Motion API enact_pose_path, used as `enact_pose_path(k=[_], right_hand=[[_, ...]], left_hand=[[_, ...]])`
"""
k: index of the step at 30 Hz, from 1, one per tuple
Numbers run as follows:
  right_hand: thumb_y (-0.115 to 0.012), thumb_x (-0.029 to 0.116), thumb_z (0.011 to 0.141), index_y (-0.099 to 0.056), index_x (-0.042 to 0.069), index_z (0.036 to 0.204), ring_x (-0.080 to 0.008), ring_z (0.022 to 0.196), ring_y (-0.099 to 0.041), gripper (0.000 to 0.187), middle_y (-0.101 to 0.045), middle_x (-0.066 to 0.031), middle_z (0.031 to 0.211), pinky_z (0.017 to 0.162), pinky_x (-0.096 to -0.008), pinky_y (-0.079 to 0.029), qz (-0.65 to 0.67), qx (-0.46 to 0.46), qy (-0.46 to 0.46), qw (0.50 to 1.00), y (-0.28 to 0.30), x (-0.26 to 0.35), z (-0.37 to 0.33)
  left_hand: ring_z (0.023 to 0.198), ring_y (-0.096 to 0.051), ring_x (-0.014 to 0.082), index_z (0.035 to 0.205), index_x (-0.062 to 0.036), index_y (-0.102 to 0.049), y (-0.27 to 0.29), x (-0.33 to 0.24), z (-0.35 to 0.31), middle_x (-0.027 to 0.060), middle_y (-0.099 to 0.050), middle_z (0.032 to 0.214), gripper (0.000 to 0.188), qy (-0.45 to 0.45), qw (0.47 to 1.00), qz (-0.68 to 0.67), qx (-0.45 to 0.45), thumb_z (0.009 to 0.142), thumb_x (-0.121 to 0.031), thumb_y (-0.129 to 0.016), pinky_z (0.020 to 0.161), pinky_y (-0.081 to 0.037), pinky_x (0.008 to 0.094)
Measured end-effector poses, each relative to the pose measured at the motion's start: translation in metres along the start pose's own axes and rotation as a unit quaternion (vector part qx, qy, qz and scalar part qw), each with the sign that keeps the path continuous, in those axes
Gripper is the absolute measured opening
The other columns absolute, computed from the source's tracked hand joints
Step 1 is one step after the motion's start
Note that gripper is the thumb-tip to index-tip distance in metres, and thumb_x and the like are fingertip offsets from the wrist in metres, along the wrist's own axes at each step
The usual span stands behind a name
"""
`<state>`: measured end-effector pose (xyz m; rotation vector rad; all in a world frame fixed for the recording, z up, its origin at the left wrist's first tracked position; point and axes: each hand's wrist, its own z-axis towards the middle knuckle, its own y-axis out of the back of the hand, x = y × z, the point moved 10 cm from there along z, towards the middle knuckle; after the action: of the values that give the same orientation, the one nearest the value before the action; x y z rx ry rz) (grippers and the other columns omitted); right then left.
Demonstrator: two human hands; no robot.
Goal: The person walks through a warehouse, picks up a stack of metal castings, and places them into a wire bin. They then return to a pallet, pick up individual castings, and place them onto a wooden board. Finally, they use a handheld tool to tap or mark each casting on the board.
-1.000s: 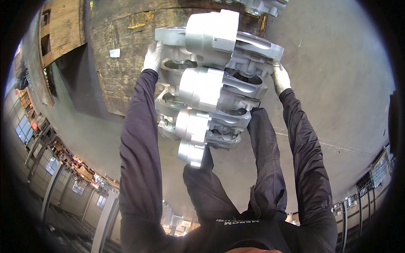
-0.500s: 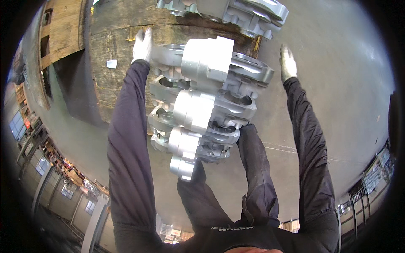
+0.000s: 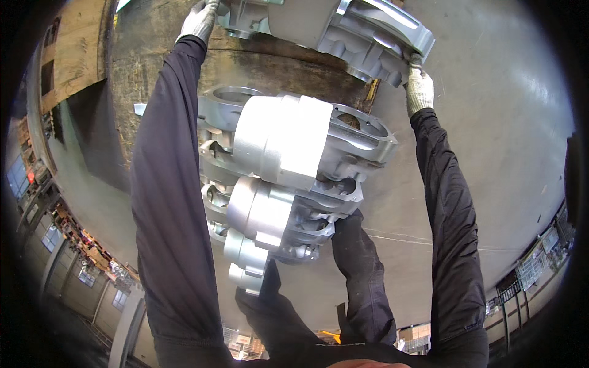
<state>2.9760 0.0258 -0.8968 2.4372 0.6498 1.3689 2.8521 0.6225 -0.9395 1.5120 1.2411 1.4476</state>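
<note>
A large silver-grey metal casting (image 3: 300, 26), with a thick middle and flanged ends, lies across the far part of the dark wooden surface. My left hand (image 3: 199, 21), in a pale knit glove, grips its left end, the fingertips partly cut off by the top of the picture. Around its right end my gloved right hand (image 3: 419, 86) is closed, fingers bent over the edge. Nearer to me stands a stack of similar castings (image 3: 285, 138), with round openings at both sides. Neither hand touches this stack.
Worn dark boards (image 3: 156, 61) lie beneath the castings. A lighter wooden crate or pallet (image 3: 76, 49) stands at the far left. Grey concrete floor (image 3: 491, 141) spreads to the right. My legs (image 3: 362, 276) are close to the stack. Shelving with goods (image 3: 89, 245) runs along the left.
Both hands have moved forward, from beside the near stack to the far casting, and closed on its two ends. My view has shifted, so the stack appears lower and larger.
</note>
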Motion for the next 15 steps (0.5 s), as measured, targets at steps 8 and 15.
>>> enact_pose_path(k=[8,15], right_hand=[[-0.052,0.070,0.085,-0.061,0.000,0.083,-0.0155,0.063,-0.047,0.070,-0.051,-0.0042,0.070,0.058,-0.0308,-0.042,-0.045,-0.005,-0.032,0.998,0.010,0.031,0.006],[-0.048,0.073,0.085,-0.059,-0.001,0.082,-0.0162,0.062,-0.047,0.075,-0.052,-0.0062,0.071,0.058,-0.0311,-0.043,-0.053,0.065,-0.024,0.996,0.008,0.021,-0.007]], left_hand=[[0.119,-0.051,0.0210,0.122,-0.0036,-0.059,0.010,0.006,-0.035,0.0127,-0.054,0.131,0.044,0.366,0.578,-0.728,0.041,0.094,-0.038,-0.053,0.103,-0.038,0.0324],[0.112,-0.058,0.0308,0.128,0.0019,-0.052,0.107,-0.017,-0.076,0.0226,-0.062,0.118,0.064,0.347,0.692,-0.632,0.010,0.092,-0.051,-0.053,0.098,-0.042,0.0351]])
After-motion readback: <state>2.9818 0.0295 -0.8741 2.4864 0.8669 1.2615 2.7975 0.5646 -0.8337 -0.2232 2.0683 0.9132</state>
